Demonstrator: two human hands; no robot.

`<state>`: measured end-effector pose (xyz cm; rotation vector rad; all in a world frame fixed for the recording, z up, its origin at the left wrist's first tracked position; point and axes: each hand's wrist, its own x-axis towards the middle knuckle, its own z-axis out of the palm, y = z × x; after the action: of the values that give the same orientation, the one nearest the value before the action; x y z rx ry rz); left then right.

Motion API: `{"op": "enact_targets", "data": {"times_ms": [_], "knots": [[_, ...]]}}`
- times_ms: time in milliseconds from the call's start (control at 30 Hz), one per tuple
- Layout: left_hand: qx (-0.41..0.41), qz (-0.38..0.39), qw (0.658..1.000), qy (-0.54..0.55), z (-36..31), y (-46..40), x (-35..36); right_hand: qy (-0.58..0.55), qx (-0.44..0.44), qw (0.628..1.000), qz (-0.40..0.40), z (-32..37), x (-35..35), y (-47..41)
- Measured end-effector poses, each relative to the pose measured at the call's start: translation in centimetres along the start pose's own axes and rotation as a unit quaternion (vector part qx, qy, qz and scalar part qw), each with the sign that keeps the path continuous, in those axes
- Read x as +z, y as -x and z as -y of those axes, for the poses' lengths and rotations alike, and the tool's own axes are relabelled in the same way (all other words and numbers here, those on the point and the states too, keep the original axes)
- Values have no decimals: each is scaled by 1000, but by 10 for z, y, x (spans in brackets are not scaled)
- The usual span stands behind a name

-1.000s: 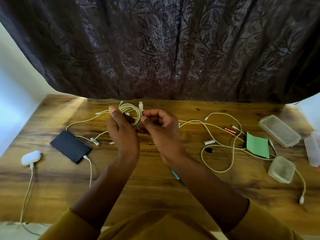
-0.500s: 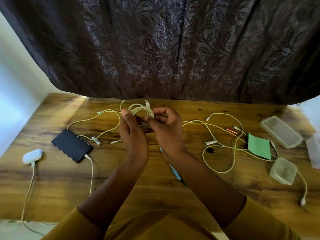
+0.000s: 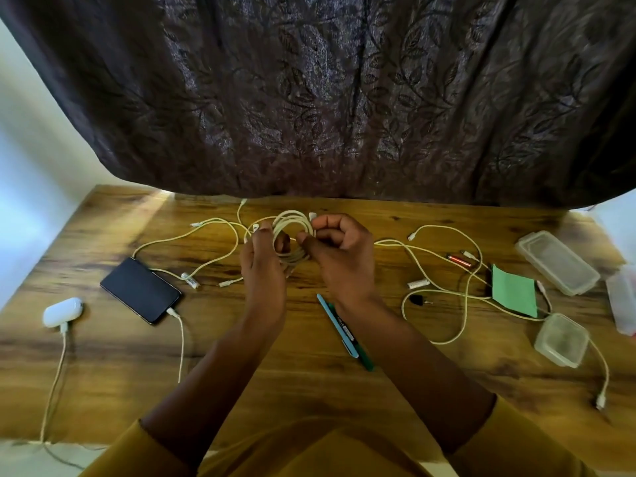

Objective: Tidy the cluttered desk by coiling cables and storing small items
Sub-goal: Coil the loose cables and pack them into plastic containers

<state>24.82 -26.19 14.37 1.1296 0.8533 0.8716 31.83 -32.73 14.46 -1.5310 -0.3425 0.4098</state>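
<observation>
Coiled white cable held above desk near its far edge, middle. Left hand gripped coil's left side, fingers through loop. Right hand clenched on coil's right side, pinching end. Loose cables sprawled toward right edge among clear containers. Phone lay toward left edge; pens just beside right wrist.

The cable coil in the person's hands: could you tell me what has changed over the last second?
The cable coil has opened into a rounder loop, held between the left hand and the right hand, which both still grip it. The hands have drifted slightly right, uncovering the pens. The phone, green card and containers lie as before.
</observation>
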Motion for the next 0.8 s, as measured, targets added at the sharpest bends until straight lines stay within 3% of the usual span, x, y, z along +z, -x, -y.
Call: {"op": "enact_targets", "data": {"times_ms": [100, 167, 267, 367, 467, 600, 800], "knots": [[19, 57, 996, -66, -4, -14, -11, 76, -49, 996, 1, 2, -6, 0], [73, 85, 983, -143, -4, -24, -18, 129, -81, 988, 13, 6, -9, 0], [192, 147, 930, -278, -9, -31, -20, 171, -101, 979, 48, 13, -10, 1], [250, 148, 894, -341, -12, -36, -21, 173, -120, 975, 69, 17, -10, 0], [244, 111, 914, -305, -8, -36, -19, 144, -128, 977, 90, 18, -11, -2], [150, 66, 968, -190, -6, -30, -12, 113, -133, 978, 118, 14, -9, -3], [151, 49, 976, -151, -10, -25, -7, 44, -100, 987, 116, 9, -8, -3]]}}
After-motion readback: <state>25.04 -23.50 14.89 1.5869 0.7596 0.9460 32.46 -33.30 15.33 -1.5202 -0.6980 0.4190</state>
